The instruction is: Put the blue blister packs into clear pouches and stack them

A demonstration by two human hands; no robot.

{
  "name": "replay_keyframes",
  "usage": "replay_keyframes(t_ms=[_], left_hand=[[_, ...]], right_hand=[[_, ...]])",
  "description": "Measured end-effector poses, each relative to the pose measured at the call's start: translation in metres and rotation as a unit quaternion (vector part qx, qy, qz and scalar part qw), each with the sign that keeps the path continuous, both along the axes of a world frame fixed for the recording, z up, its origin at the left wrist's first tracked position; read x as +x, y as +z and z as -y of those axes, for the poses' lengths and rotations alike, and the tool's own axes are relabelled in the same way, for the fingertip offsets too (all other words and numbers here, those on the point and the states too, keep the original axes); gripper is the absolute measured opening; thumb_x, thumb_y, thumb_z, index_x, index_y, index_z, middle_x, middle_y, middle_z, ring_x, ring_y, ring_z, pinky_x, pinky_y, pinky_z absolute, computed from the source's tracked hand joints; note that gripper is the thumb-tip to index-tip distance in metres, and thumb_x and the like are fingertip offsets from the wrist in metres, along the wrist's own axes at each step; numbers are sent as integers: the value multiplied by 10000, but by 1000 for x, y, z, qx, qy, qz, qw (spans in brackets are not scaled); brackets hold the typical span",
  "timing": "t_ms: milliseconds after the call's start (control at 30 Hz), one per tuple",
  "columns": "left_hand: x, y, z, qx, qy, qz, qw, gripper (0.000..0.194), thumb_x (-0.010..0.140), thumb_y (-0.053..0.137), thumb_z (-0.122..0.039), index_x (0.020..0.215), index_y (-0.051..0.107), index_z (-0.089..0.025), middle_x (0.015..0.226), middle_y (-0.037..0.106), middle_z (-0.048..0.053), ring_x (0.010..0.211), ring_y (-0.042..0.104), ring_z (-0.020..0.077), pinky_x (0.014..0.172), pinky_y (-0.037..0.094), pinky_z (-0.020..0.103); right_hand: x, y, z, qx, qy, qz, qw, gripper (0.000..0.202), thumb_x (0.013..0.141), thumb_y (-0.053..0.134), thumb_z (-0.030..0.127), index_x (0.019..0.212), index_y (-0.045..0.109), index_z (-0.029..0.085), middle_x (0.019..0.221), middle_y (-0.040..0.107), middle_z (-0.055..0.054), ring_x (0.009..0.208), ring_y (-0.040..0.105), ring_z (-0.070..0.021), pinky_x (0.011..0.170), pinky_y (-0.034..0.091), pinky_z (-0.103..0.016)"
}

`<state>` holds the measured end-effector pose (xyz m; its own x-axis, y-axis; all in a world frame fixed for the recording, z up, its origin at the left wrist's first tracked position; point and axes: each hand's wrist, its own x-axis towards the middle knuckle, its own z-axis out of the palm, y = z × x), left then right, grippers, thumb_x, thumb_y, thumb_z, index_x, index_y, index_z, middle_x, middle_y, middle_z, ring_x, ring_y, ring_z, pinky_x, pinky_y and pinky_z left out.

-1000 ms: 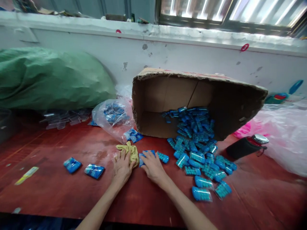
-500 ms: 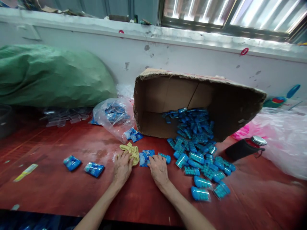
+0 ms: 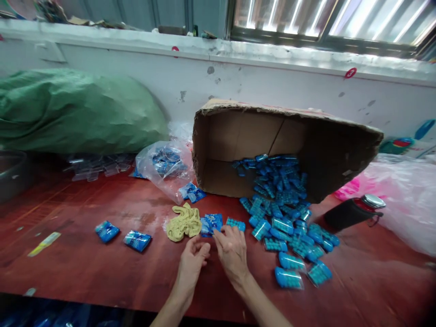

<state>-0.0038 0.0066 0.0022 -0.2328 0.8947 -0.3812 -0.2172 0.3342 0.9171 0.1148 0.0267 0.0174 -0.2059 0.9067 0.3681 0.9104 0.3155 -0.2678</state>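
My right hand (image 3: pixel 232 252) is closed at the lower right edge of a flat blue printed packet (image 3: pixel 211 222), fingertips bent down on it and partly hiding it. My left hand (image 3: pixel 194 261) is just below the packet, palm turned inward, fingers loosely curled and apart from the thumb, with nothing visible in it. Left of the packet lies a crumpled yellow cloth (image 3: pixel 184 222), touched by neither hand. Beyond my right fingers rests a clear blue-capped container of small blue pieces (image 3: pixel 235 224). Two more blue packets, one (image 3: pixel 137 240) beside another (image 3: pixel 107 231), lie to the left.
A cardboard box (image 3: pixel 238 131) on its side spills many blue-capped containers (image 3: pixel 282 225) onto the red table (image 3: pixel 136 281). A black bottle (image 3: pixel 350 212) stands tilted in view at right. Behind are a plastic bag of packets (image 3: pixel 163 165) and a green sack (image 3: pixel 81 111).
My left hand has let go of the yellow cloth and moved right and nearer to me. My right hand stays at the packet, its fingers now more bent.
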Motion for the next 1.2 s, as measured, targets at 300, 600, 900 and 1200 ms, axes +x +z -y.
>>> replay_keyframes(t_ms=[300,600,900,1200], left_hand=[[4,0,10,-7,-3,190,982,325,623,674,-315,890,548,-182,737,626,-9,586,564,83,534,396,198],[-1,5,12,7,-22,149,989,285,628,666,-321,840,618,-138,737,657,37,628,574,112,556,419,216],[5,3,11,-4,16,116,993,288,544,711,-324,688,605,-99,485,582,-15,378,450,57,394,348,186],[8,-1,5,-12,35,97,995,344,520,709,-411,612,550,-120,387,505,-48,347,445,80,343,362,195]], right_hand=[[-3,7,34,-16,15,-110,994,220,865,428,214,918,636,266,849,608,-46,776,472,-195,667,314,-309],[0,-2,25,-261,22,-552,792,337,745,571,308,1051,578,166,816,607,-33,714,543,-162,683,446,-285],[-15,-14,26,-296,10,-653,698,239,723,583,356,654,550,129,548,526,26,503,480,-104,513,412,-224],[-28,-32,32,-225,-56,-590,774,294,792,467,420,648,488,165,545,474,41,497,431,-97,445,360,-191]])
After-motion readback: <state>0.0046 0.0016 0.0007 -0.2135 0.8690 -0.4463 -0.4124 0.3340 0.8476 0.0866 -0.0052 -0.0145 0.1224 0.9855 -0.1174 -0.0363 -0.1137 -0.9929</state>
